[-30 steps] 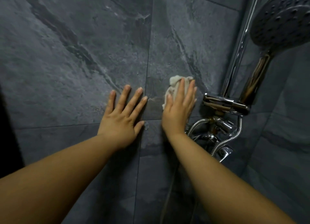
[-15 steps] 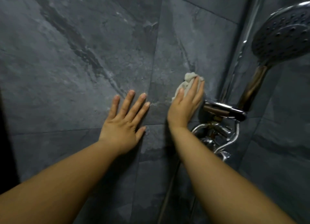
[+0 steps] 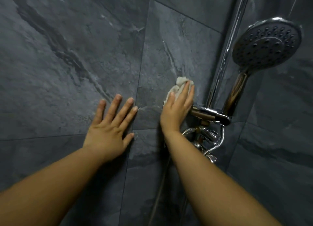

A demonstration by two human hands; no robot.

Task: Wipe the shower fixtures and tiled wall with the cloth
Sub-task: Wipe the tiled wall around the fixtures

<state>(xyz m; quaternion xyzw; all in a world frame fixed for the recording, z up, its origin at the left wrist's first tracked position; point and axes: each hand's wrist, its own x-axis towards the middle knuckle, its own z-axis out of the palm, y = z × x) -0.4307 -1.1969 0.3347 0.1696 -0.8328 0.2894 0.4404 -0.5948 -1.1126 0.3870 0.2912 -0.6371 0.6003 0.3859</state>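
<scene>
Pressing a crumpled whitish cloth (image 3: 179,83) flat against the dark grey tiled wall (image 3: 67,56), the right hand (image 3: 176,110) sits just right of centre frame. Its fingers are straight and close together, lying over the cloth rather than curled round it. The cloth bunches out above and to the left of the fingertips. That hand's outer edge is just beside the chrome slider bracket (image 3: 211,115) on the riser rail (image 3: 227,56), which runs up to the top right of the frame.

The left hand (image 3: 108,134) lies flat on the wall at centre left, fingers spread and straight, holding nothing, close to a vertical grout line.

A round hand shower head (image 3: 266,43) sits in the bracket at upper right, its nozzle face turned toward the camera. Below the bracket are the chrome mixer valve (image 3: 205,134) and a coiled metal hose (image 3: 218,142).
</scene>
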